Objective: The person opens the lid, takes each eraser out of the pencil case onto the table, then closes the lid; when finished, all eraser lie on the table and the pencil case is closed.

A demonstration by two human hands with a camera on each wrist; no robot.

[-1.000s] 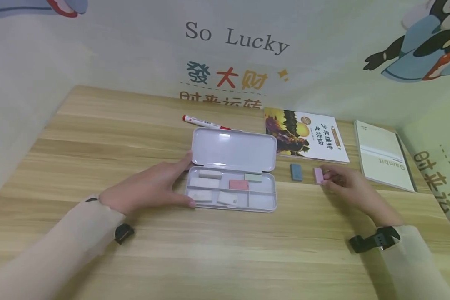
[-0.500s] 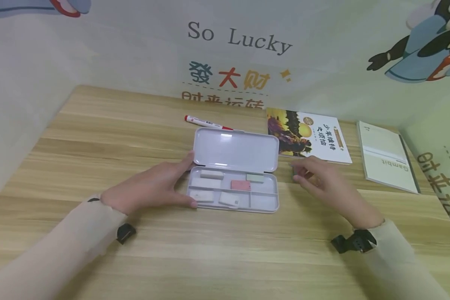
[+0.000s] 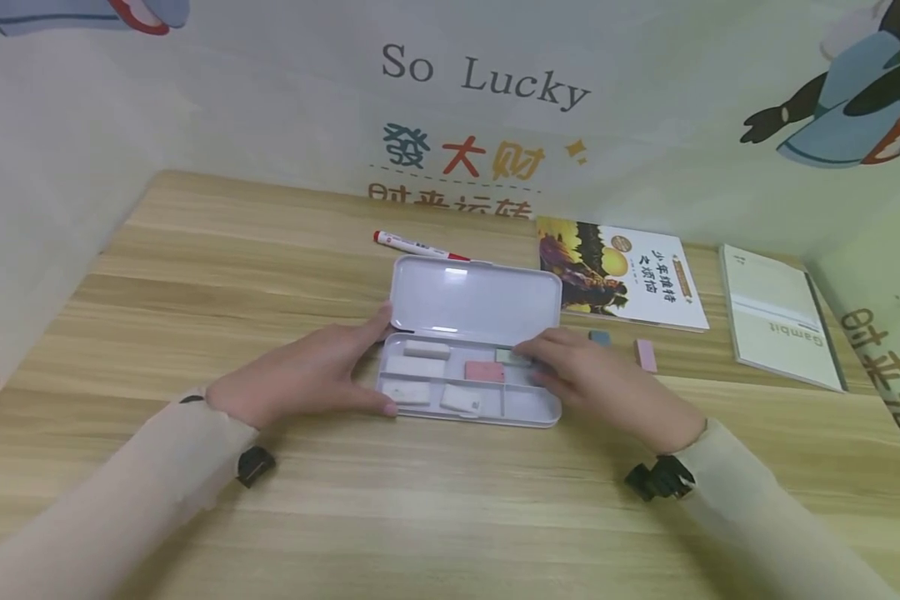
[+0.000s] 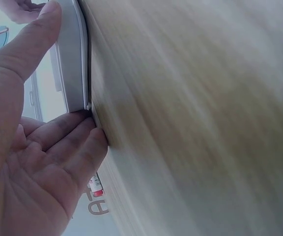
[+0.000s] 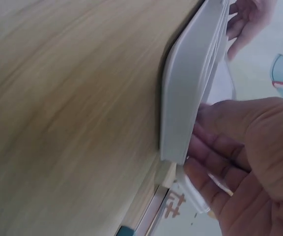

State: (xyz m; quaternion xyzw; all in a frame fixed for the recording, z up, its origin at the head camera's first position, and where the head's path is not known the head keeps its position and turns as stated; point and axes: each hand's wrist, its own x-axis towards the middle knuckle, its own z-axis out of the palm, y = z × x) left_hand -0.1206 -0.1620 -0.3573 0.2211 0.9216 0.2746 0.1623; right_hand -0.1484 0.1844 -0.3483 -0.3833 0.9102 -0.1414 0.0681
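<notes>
A white hinged case lies with its lid raised. Its compartments hold several white erasers, a red-pink eraser and a green eraser. My left hand holds the case at its left end, thumb at the front edge and fingers at the back corner. My right hand reaches over the right end, its index fingertip at the green eraser. Whether it pinches the eraser is hidden. Right of the case, a blue eraser, partly covered by this hand, and a pink eraser lie on the table.
Behind the lid lies a red-and-white marker. A picture-covered book and a pale book marked Gambit lie at the back right. A printed cloth hangs behind the wooden table.
My right hand has let go of the pink eraser and moved left, past the blue eraser, to the right end of the case. My left hand stays on the case.
</notes>
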